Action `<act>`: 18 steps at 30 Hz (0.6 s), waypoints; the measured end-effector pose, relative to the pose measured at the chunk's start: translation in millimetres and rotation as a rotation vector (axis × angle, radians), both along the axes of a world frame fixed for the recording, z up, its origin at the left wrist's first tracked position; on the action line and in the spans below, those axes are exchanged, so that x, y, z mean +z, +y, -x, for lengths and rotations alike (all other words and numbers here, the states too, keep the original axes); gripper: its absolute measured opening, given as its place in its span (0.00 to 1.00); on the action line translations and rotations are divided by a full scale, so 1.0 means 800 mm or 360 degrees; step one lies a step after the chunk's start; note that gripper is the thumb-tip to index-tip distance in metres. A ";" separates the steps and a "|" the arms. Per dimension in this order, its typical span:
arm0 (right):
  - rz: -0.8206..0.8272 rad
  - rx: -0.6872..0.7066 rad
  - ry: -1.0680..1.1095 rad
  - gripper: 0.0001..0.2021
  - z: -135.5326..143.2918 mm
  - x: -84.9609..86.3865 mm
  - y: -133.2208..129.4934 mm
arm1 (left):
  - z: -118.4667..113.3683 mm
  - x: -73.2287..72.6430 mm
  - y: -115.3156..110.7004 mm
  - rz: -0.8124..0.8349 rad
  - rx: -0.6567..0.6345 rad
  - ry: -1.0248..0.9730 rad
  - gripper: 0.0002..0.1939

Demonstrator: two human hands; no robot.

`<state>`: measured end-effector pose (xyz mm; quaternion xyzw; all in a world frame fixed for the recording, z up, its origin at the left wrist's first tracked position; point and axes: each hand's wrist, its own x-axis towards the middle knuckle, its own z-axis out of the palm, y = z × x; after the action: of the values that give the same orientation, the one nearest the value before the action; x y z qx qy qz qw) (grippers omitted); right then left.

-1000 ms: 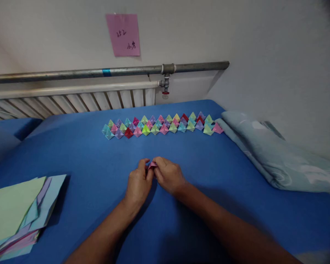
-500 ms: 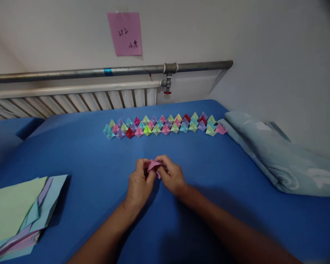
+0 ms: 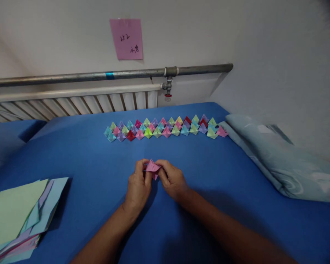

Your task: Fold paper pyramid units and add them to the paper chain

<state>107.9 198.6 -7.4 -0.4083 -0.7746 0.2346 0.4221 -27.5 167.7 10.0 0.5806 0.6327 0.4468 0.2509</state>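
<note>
A partly folded pink origami paper (image 3: 153,167) is held up between both hands, just above the blue surface (image 3: 104,161). My left hand (image 3: 138,185) pinches its left side with thumb and fingers. My right hand (image 3: 173,179) grips the right edge the same way. The paper's peak points up, and a smaller flap hangs below it. Some of its lower folds are hidden by my fingers. Beyond the hands lie rows of small folded paper pieces (image 3: 157,132) in green, blue, purple, pink and red.
A stack of coloured paper sheets (image 3: 15,212) lies at the left. At the right, a folded grey-green cloth (image 3: 277,157) rests by the wall. Along the back run a metal pipe (image 3: 71,77) and a white radiator (image 3: 115,101), with a pink note (image 3: 128,40) above.
The pink paper has turned in my fingers and now shows a pointed front face. My right fingers have drawn out from inside it to its right edge. The view has tilted up slightly.
</note>
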 end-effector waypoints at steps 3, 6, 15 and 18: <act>-0.0037 0.0001 0.0025 0.14 0.001 -0.002 0.000 | 0.000 -0.003 0.001 0.0010 -0.0037 -0.0037 0.10; -0.0083 0.0044 0.0102 0.15 0.001 -0.001 -0.001 | 0.002 -0.003 0.001 -0.0023 -0.0028 -0.0060 0.10; 0.0406 0.0097 0.0618 0.12 0.009 0.003 -0.007 | 0.001 0.005 -0.001 0.0077 -0.0049 -0.0292 0.10; 0.0471 0.0051 0.0653 0.12 0.010 0.005 -0.009 | 0.000 0.011 -0.006 0.0101 -0.0071 -0.0330 0.10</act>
<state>100.2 191.6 -3.6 -0.3972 -0.6362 0.4301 0.5025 -27.8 163.2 18.6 0.5370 0.6041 0.4785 0.3431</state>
